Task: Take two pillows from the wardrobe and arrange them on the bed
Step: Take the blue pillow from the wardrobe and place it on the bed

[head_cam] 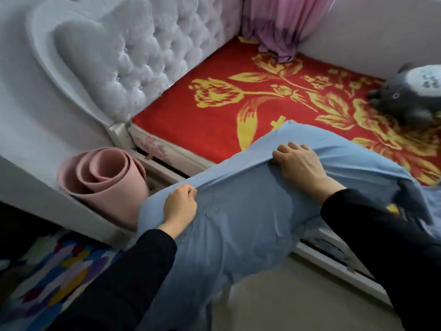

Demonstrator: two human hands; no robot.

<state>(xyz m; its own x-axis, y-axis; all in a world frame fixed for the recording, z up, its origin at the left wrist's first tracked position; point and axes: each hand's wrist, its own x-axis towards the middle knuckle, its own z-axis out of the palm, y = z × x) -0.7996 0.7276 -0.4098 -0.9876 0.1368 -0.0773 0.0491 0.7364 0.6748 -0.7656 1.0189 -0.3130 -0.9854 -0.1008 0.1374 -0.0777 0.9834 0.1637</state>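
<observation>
A light blue pillow [243, 211] hangs in front of me over the near edge of the bed, its far end reaching above the red blanket with yellow flowers [214, 120]. My left hand [179, 206] pinches a fold of the pillow's cover near its left edge. My right hand [298, 163] grips the top edge of the cover farther right. Both arms wear black sleeves. More blue cloth lies under my right arm at the right; whether it is a second pillow I cannot tell.
A tufted grey headboard [143, 56] rises at the left of the bed. A rolled pink mat [105, 177] stands beside the bed frame. A grey plush toy [410, 94] lies at the right, pink cloth [281, 27] at the far corner. A colourful rug [47, 271] covers the floor.
</observation>
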